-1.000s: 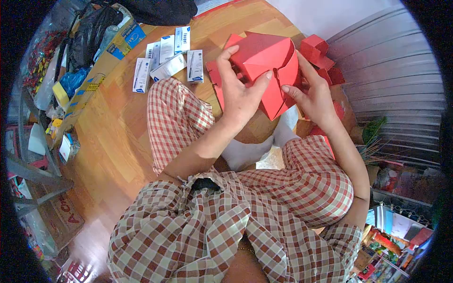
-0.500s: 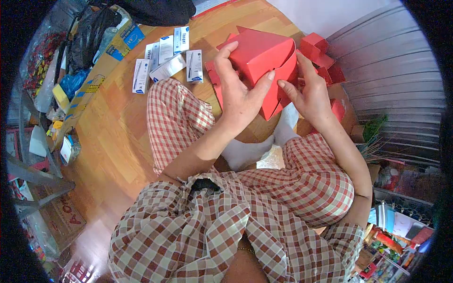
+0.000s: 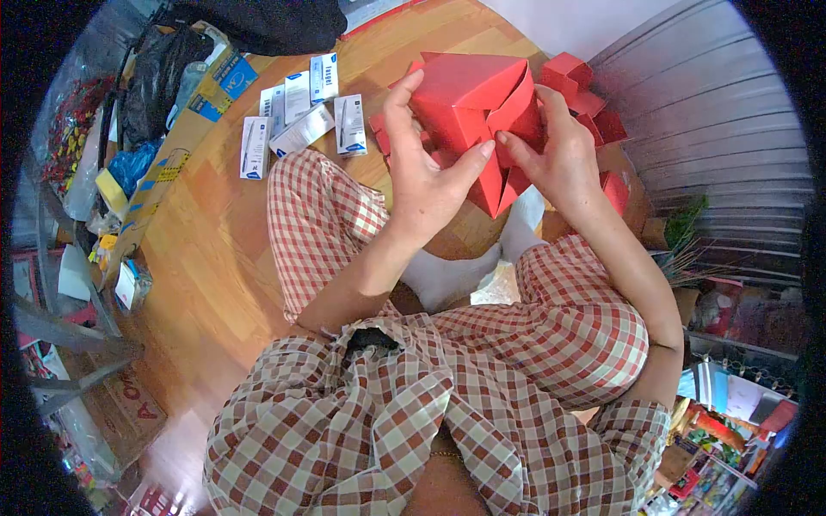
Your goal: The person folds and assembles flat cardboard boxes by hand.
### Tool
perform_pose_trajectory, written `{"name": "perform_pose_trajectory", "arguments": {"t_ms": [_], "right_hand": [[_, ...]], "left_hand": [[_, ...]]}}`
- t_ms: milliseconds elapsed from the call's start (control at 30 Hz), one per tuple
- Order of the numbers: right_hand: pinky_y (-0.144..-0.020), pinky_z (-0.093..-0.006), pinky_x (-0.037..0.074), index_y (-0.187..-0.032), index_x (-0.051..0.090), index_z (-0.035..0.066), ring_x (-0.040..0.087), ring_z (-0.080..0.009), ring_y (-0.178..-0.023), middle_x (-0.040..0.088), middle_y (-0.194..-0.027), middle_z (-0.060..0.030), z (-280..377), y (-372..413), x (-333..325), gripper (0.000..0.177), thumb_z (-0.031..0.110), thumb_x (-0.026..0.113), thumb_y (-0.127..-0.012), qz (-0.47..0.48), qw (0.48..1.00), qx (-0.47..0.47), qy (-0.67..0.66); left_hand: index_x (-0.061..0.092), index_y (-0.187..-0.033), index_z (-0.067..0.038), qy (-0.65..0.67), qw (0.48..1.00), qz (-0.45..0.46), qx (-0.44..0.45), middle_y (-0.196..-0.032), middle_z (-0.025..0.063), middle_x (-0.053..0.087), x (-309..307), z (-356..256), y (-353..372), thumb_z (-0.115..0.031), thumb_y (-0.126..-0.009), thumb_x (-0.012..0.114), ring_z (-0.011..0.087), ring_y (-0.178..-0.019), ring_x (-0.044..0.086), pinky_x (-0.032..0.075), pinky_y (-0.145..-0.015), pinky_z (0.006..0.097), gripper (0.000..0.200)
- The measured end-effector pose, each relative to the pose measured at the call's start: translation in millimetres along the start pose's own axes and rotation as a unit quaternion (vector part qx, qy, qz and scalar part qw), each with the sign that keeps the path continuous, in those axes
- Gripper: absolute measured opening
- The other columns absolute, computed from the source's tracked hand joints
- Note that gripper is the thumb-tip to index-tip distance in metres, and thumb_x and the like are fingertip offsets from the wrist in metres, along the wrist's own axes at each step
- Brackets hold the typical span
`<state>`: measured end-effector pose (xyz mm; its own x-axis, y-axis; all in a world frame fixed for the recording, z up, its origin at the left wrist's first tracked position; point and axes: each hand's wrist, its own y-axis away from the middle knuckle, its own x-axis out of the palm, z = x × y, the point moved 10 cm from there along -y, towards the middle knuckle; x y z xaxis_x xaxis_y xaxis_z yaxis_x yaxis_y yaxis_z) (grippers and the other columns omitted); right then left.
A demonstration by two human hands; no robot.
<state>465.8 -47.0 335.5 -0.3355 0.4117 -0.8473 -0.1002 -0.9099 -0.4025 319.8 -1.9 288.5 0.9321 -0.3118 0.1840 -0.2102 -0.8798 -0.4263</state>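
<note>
Red card box (image 3: 465,90), half folded, is held up above my crossed legs, clamped between both hands. My left hand (image 3: 423,176) grips its left wall, with the thumb pressed on the front flap. My right hand (image 3: 561,163) pinches the right flap. Left of the box, white pen cartons (image 3: 297,116) lie on the wood floor (image 3: 215,241). Right of it are more red boxes (image 3: 594,107).

Your box (image 3: 465,86) is plain red, and so is the pile (image 3: 575,76). Your trousers (image 3: 314,215) are checked red, brown and cream; your socks (image 3: 443,277) are white. The packs (image 3: 303,129) are white with blue, the floor (image 3: 206,258) orange-brown wood.
</note>
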Motion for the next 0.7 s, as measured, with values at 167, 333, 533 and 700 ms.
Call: {"name": "perform_pose_trajectory", "arguments": {"t_ms": [167,333,533,700], "right_hand": [[-0.072,-0.0411,0.052,-0.12,0.044,0.001,0.063,-0.0386,-0.088,0.062,-0.094,-0.0249,-2.8,-1.3,4.4,0.063,0.025,0.076,-0.071,0.025,0.999,0.031,0.02],[-0.059,-0.0454,0.05,-0.109,0.046,-0.001,0.063,-0.0392,-0.072,0.062,-0.076,-0.0221,7.8,-4.7,0.2,0.056,0.028,0.074,-0.07,-0.001,0.999,-0.006,0.038],[-0.062,-0.0447,0.05,-0.116,0.044,-0.001,0.062,-0.0388,-0.076,0.062,-0.081,-0.0219,13.6,-3.1,1.4,0.06,0.029,0.072,-0.073,-0.015,0.999,-0.036,0.017],[-0.069,-0.0421,0.05,-0.124,0.042,-0.002,0.061,-0.0385,-0.083,0.061,-0.089,-0.0237,19.5,-0.1,-0.3,0.055,0.024,0.066,-0.082,-0.003,0.998,-0.055,-0.014]], "left_hand": [[0.024,-0.134,-0.005,0.005,1.0,0.003,-0.018,-0.124,0.0147,0.043,-1.8,0.3,0.5,0.001,-0.071,0.07,0.0226,-0.113,0.047,0.04,-0.096,0.0358,0.079],[0.022,-0.134,-0.005,0.057,0.998,-0.002,-0.019,-0.124,0.0132,0.037,-0.4,-1.8,1.2,0.001,-0.069,0.072,0.0211,-0.111,0.045,0.04,-0.093,0.0348,0.083],[0.022,-0.134,-0.004,0.107,0.993,-0.005,-0.039,-0.123,0.0154,0.038,-2.9,-10.4,-0.9,0.002,-0.071,0.068,0.0224,-0.114,0.045,0.041,-0.093,0.0341,0.078],[0.021,-0.135,-0.005,0.112,0.992,-0.022,-0.048,-0.126,0.0165,0.038,-17.9,6.1,-2.9,-0.002,-0.077,0.062,0.0235,-0.117,0.042,0.037,-0.097,0.0368,0.071]]}}
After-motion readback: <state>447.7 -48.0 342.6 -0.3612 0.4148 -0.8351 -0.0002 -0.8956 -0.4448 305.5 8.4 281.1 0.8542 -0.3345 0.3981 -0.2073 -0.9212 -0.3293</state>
